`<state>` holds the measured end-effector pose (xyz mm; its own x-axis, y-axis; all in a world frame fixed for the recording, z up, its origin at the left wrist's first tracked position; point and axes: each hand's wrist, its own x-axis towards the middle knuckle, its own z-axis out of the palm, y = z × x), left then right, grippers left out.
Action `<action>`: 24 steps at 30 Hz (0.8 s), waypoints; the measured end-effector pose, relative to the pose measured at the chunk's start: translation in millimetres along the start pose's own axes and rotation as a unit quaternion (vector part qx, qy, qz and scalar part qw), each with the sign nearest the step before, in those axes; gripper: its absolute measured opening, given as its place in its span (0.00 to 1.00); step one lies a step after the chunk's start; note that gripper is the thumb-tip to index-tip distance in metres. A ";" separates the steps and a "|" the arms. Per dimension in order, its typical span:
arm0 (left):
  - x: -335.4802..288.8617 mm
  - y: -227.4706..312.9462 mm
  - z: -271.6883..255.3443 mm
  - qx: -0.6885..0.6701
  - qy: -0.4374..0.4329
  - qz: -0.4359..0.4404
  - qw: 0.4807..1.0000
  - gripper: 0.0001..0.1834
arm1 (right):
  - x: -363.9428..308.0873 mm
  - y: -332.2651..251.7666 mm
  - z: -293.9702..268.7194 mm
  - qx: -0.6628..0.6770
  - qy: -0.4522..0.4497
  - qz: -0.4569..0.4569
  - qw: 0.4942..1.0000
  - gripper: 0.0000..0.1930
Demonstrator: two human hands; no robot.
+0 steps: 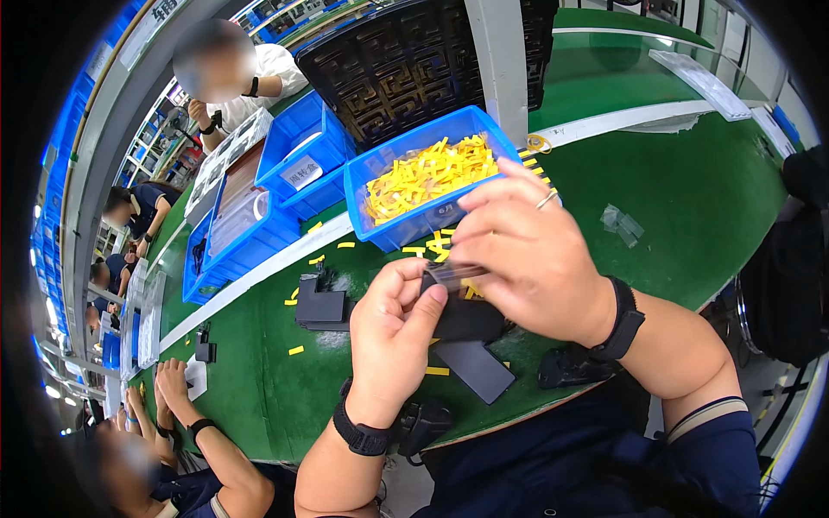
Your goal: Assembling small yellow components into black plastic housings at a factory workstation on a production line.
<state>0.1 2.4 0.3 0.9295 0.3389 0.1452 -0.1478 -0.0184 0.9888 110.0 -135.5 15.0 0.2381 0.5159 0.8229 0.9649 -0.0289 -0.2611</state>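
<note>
Near the middle of the table, my left hand (393,319) is closed, thumb against fingers, on a small dark flat piece (428,278). Close to its right, my right hand (531,250) has bent, slightly smeared fingers at a see-through strip (456,274) beside that piece. What its fingertips grip is hard to make out. Under both hands sits a black block-shaped part (471,321). A dark grey rectangular plate (477,371) lies nearer to me, and a dark stepped part (321,309) is left of my left hand.
A blue bin (358,203) full of yellow strips (432,177) stands beyond my hands, with loose strips around it. More blue bins (298,142) are at the left. Clear film scraps (622,224) lie right. A grey post (501,65) rises behind the bin. Co-workers sit along the left.
</note>
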 end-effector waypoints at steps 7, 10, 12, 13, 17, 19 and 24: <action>2.3 0.6 -1.2 -0.081 -0.019 0.000 0.997 0.12 | 0.5 -0.3 7.0 0.103 0.058 0.033 0.992 0.09; 1.9 -2.0 -1.7 -0.099 -0.012 0.058 0.993 0.12 | -3.2 -6.0 7.8 0.085 0.031 0.013 0.996 0.08; 1.3 0.5 2.8 -0.091 0.000 0.063 0.994 0.11 | -3.8 -5.1 6.5 0.070 0.032 0.037 0.996 0.10; 0.6 -0.4 3.3 -0.022 0.007 0.079 0.997 0.12 | -3.5 -4.3 5.7 0.071 0.032 0.036 0.996 0.10; -4.6 2.8 5.6 0.143 0.005 0.116 0.983 0.16 | -0.7 -0.6 8.4 0.169 0.008 0.048 0.984 0.08; -6.2 3.7 5.9 0.163 -0.010 0.121 0.979 0.17 | -0.4 0.5 7.5 0.200 -0.016 0.039 0.979 0.07; -0.6 7.0 2.3 0.002 -0.017 0.070 0.997 0.13 | 1.2 -2.6 4.5 0.081 0.094 0.048 0.991 0.06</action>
<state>-0.7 -0.1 7.2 0.9104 0.3014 0.2835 -0.2764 -0.0666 0.9587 107.3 -130.9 14.4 0.3599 0.3481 0.8656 0.9096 0.0755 -0.4086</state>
